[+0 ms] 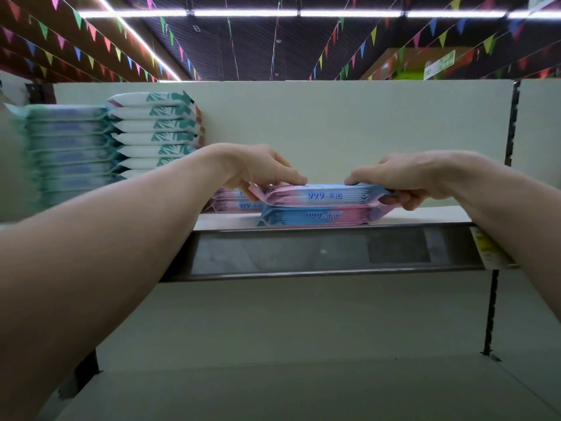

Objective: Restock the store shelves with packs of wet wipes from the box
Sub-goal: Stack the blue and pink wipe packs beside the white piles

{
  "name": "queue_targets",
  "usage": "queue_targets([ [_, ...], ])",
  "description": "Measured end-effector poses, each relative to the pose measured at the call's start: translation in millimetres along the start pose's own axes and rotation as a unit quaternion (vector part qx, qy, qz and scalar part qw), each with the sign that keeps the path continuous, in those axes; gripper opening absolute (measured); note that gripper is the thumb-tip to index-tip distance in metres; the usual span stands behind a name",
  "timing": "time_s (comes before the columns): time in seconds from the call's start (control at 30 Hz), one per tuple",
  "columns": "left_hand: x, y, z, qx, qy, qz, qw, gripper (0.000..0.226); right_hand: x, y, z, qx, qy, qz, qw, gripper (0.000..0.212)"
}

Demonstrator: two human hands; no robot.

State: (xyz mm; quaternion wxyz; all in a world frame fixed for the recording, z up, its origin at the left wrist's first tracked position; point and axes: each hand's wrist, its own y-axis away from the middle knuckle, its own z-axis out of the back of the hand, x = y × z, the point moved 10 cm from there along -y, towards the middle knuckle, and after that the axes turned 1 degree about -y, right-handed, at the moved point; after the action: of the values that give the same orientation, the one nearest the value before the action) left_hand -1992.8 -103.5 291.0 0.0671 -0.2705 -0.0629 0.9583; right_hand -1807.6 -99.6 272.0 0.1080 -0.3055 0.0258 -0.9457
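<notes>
A pink-and-blue pack of wet wipes (321,195) lies on top of a second like pack (315,216) on the upper shelf (431,214). My left hand (258,171) pinches the top pack's left end, fingers over it and thumb beneath. My right hand (406,180) grips its right end, fingers curled under the edge. Two more like packs (235,202) are stacked behind to the left, partly hidden by my left hand. The box is out of view.
White-and-teal packs (154,132) and blue-and-teal packs (69,153) form tall stacks at the shelf's left. A price rail (303,253) runs under the shelf front, with a yellow tag (485,247) at right. The lower shelf (273,390) is bare. A slotted upright (513,123) stands at right.
</notes>
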Motion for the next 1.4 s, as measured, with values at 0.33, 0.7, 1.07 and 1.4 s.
queue_targets([
  [0.33,15,21,-17,0.132,-0.031,0.114,0.984,0.095,-2,5,-8,0.045,0.019,-0.011,0.999,0.052],
  [0.7,12,25,-12,0.151,-0.012,0.087,0.985,0.084,7,7,-11,0.061,-0.029,0.019,0.998,0.037],
  [1.07,20,22,-6,0.122,0.011,0.105,0.987,0.093,12,11,-18,0.101,-0.049,0.036,0.993,0.035],
  [1.4,17,20,10,0.041,0.099,0.138,0.985,0.054,25,3,-11,0.084,-0.164,0.023,0.983,0.019],
])
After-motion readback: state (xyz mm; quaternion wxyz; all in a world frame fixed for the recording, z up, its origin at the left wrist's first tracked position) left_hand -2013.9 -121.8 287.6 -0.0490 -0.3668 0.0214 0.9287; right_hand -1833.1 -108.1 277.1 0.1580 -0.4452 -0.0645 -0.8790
